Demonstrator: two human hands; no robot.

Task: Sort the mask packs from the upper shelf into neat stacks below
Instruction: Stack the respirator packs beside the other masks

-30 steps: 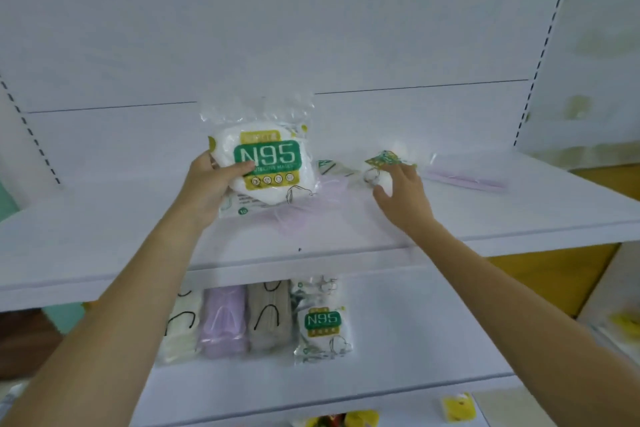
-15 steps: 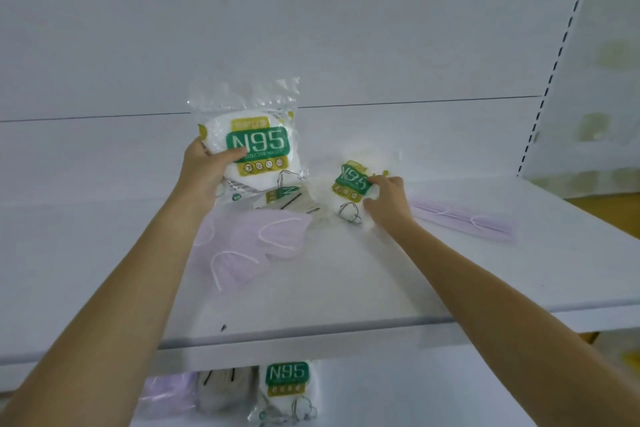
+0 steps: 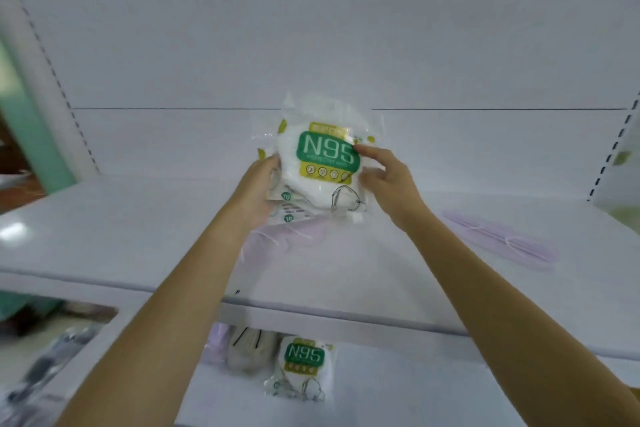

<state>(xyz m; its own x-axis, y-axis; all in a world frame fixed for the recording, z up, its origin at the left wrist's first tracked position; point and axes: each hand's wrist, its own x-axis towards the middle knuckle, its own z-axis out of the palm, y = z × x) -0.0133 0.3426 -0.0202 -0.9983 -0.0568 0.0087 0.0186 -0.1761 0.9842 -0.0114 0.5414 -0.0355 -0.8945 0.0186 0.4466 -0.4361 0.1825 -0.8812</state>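
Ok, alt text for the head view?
Left hand and right hand hold N95 mask packs together above the upper shelf. A lilac mask lies on it; on the lower shelf, another N95 pack sits beside a beige pack.

A shop: white slotted display shelving [image 3: 138,236] holding sealed N95 mask packs [image 3: 304,355].

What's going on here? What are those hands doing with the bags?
A person is sorting mask packs on white shelves. The left hand and the right hand hold a small bunch of N95 packs just above the upper shelf. A purple pack lies on that shelf under the hands, and a second purple pack lies off to the right. On the lower shelf, a lilac pack, a beige pack and a single N95 pack sit side by side.
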